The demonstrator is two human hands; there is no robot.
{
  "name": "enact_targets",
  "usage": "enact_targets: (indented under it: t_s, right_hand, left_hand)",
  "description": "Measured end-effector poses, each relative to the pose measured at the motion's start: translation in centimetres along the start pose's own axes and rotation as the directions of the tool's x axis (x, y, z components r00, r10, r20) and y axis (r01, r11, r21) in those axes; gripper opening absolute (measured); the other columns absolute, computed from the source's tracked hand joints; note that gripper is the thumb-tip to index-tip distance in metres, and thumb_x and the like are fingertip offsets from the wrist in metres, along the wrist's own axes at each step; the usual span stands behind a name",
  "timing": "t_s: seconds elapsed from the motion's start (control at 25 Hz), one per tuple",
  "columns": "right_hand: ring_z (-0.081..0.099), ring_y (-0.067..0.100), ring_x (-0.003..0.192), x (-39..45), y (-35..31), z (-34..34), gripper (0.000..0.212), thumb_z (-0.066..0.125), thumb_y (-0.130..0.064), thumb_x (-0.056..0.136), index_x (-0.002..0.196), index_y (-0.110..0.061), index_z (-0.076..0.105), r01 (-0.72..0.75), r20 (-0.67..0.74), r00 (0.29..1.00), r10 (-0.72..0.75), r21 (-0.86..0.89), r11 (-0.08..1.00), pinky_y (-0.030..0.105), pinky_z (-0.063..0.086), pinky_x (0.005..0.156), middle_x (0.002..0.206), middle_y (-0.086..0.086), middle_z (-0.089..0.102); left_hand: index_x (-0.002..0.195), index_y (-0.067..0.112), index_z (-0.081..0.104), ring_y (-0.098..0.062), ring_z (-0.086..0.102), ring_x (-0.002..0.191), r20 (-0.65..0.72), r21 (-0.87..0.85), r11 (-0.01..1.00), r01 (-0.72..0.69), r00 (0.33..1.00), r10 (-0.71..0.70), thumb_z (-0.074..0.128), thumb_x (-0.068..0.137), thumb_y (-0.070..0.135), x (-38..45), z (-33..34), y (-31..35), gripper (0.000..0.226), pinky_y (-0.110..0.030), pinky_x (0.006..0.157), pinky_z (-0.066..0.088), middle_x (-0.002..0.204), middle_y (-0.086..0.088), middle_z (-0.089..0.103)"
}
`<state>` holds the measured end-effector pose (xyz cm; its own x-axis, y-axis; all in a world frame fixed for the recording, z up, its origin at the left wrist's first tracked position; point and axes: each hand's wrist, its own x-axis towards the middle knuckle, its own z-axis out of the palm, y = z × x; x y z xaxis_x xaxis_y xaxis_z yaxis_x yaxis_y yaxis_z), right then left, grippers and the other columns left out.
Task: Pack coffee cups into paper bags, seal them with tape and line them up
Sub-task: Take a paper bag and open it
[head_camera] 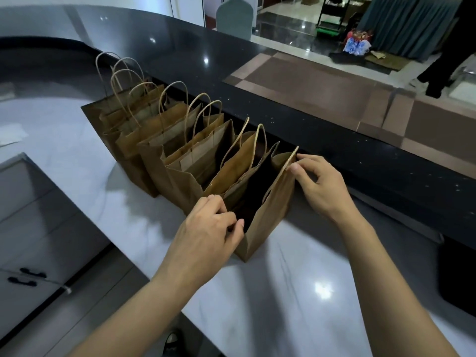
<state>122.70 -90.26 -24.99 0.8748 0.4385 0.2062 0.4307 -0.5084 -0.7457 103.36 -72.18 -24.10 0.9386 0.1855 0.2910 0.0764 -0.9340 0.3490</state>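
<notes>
Several brown paper bags with twisted handles stand in a row [164, 140] on the white marble counter [296, 292], running from far left toward me. The nearest bag [273, 210] stands open, and its inside is dark, so I cannot tell what it holds. My left hand [208, 233] pinches the near corner of its rim. My right hand [322, 184] pinches the far corner of the same rim between thumb and fingertips. No coffee cups or tape are visible.
A raised black stone ledge [334, 140] runs behind the bags. Grey cabinet doors with black handles [28, 276] lie at lower left. A dark object [458, 276] sits at the counter's right edge. A person's legs [443, 68] stand on the floor beyond the ledge.
</notes>
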Motion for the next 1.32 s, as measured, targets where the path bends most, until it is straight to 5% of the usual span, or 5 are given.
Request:
enact_targets:
  t_s: [0.12,0.44,0.64,0.92,1.32]
  right_hand:
    - [0.059,-0.002,0.104,-0.6,-0.4,-0.3,0.007,0.061,-0.033,0.101,0.099,-0.038,0.066,-0.008,-0.027,1.000,0.010,0.077,0.997,0.006,0.040,0.084,0.110,-0.011,0.065]
    - [0.048,0.003,0.129,-1.7,-1.1,-1.7,0.016,0.068,-0.036,0.097,0.087,-0.032,0.080,-0.114,0.191,0.976,0.104,0.042,0.993,0.029,0.041,0.102,0.136,-0.012,0.054]
    - [0.052,-0.005,0.107,-2.3,-2.5,-2.5,0.024,0.071,-0.014,0.093,0.092,-0.037,0.076,-0.097,0.259,0.958,0.128,-0.129,0.987,0.007,0.034,0.085,0.132,-0.014,0.050]
    - [0.059,0.019,0.104,-3.2,-2.9,-3.1,0.045,0.049,-0.001,0.095,0.121,-0.033,0.067,-0.151,0.299,0.913,0.277,-0.383,0.911,0.033,0.053,0.084,0.126,-0.001,0.058]
    - [0.059,0.008,0.081,-5.4,-1.5,-1.7,0.043,0.051,-0.012,0.104,0.137,-0.038,0.060,-0.242,0.077,0.956,0.282,-0.330,0.912,0.022,0.050,0.065,0.130,-0.001,0.065]
  left_hand:
    - [0.075,0.017,0.071,-0.007,0.044,0.080,0.016,0.012,1.000,0.025,1.000,-0.025,0.056,0.098,0.035,-0.3,-0.2,-0.4,0.033,-0.009,0.065,0.030,0.084,0.007,0.050]
    - [0.073,0.021,0.068,-0.008,0.054,0.079,0.015,0.014,1.000,0.017,1.000,-0.017,0.071,0.089,0.033,-1.3,-0.6,-0.8,0.020,-0.030,0.094,0.048,0.081,0.008,0.058]
    - [0.094,0.024,0.073,-0.018,0.055,0.111,0.038,0.069,0.996,0.051,0.998,-0.054,0.074,0.084,0.035,-1.5,-0.9,-0.5,0.015,-0.036,0.100,0.042,0.108,0.006,0.064]
    - [0.120,0.026,0.065,-0.024,0.047,0.114,0.106,0.145,0.969,0.202,0.970,-0.218,0.060,0.081,0.043,-2.9,-1.2,-1.1,0.043,-0.040,0.090,0.050,0.132,-0.001,0.045]
    - [0.153,0.037,0.024,-0.003,0.039,0.123,0.254,-0.047,0.969,0.243,0.941,-0.223,0.050,0.089,0.039,-4.2,-1.1,-1.2,0.069,-0.021,0.089,0.035,0.154,0.023,0.027]
